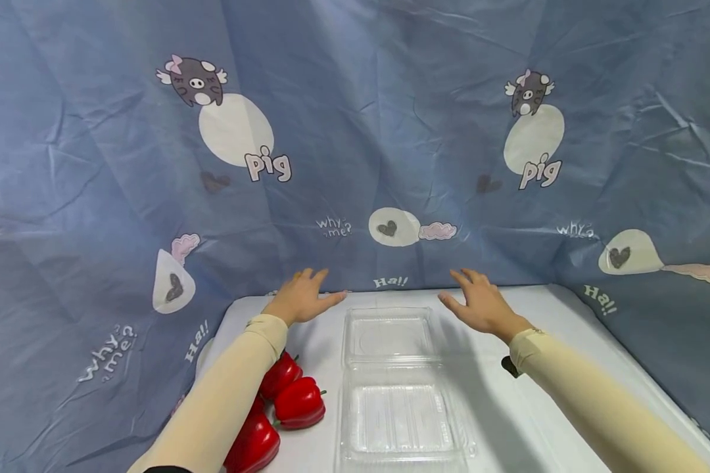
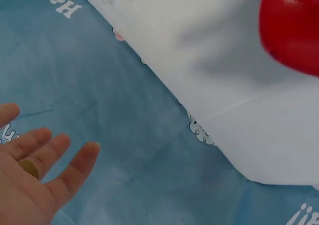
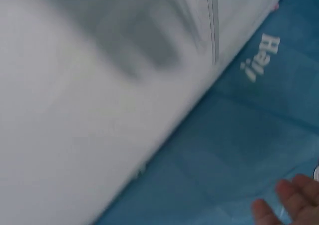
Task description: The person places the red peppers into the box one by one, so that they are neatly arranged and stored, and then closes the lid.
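Note:
Both hands hover over the far part of the white table, one on each side of a clear plastic clamshell box (image 1: 398, 361) that lies opened out flat. My left hand (image 1: 300, 299), fingers spread, is up and to the left of the box's far half and holds nothing. The right hand (image 1: 479, 305) mirrors it on the other side, its fingers loose and spread too. Several red bell peppers (image 1: 300, 403) with green stems lie left of the box, partly hidden by the left forearm. One red pepper (image 2: 294, 25) shows large in the left wrist view.
A white table (image 1: 538, 387) carries everything and ends at a blue printed cloth (image 1: 355, 131) hanging behind and at the sides. A small black object (image 1: 511, 366) shows beside the right sleeve. Shadows of the right arm fall across the tabletop.

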{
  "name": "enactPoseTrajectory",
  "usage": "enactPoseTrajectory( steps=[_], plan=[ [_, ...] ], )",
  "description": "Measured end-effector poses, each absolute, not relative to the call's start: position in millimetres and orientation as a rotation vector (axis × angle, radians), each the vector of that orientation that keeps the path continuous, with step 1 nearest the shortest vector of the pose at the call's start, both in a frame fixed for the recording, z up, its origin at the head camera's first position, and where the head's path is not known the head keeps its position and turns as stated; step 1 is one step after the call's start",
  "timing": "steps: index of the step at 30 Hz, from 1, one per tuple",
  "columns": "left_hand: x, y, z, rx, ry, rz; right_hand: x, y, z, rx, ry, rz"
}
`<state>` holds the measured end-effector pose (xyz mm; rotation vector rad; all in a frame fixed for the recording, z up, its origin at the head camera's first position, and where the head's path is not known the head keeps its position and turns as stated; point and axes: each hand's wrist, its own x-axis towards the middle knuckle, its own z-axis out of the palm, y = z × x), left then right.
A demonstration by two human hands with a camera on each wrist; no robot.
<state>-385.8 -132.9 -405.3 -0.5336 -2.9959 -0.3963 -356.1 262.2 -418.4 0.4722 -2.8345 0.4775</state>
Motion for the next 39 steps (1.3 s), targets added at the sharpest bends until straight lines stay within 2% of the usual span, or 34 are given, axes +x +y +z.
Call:
enactPoseTrajectory(
  steps=[12,23,30,39],
  plan=[
    [-357.1,-146.7,-417.4,-0.572,-3.118,-0.595,-301.6,251.9,-453.3,0.281,-2.904,0.846],
    [-304.8,-158.2,-426.4,-0.672,-3.248,-0.630,-246.5,249.4,-485.5,0.116,-2.976,1.059],
    [-279.1,-162.7,-431.4,-0.733,-3.287,-0.620,-230.1,241.6,-496.3,0.142,-2.965,1.198],
    [-265.1,-162.9,-442.5,-0.691,-3.363,-0.572,-222.4,237.6,-507.6,0.117,-2.916,1.370]
  ],
)
